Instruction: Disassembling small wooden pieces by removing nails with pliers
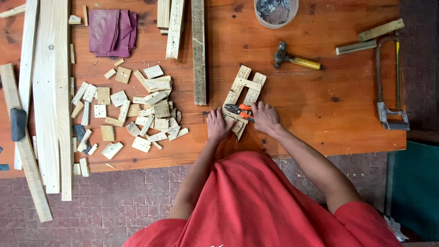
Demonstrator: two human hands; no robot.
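A small frame of pale wooden slats lies on the orange-brown wooden table, tilted to the right. My left hand rests flat on the frame's near left end, fingers spread. My right hand grips the orange handles of a pair of pliers, whose dark jaws lie across the near cross slat. The near end of the frame is hidden under both hands.
A pile of several small wood offcuts lies to the left. Long planks hang over the left edge. A hammer, a hacksaw, a tub of nails, a purple cloth and upright slats lie farther back.
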